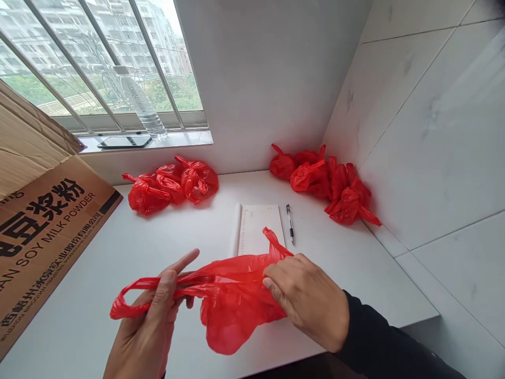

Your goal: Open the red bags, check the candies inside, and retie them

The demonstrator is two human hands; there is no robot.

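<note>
A thin red plastic bag (240,305) is stretched between my two hands above the front of the white table. My left hand (153,310) pinches one looped handle of it between thumb and fingers, the index finger pointing outward. At the bag's other end, my right hand (310,297) is closed on the plastic, with the second handle sticking up beyond the knuckles. Whatever the bag may contain cannot be made out. Behind the bag lies an open spiral notebook (260,226), partly covered by it, with a black-capped pen (290,223) to its right.
Bunched red bags (169,184) lie at the back left, and more red bags (323,181) sit along the right wall. A cardboard box (51,226) stands at the left. A water bottle (144,108) and a phone (124,142) rest on the windowsill (189,138).
</note>
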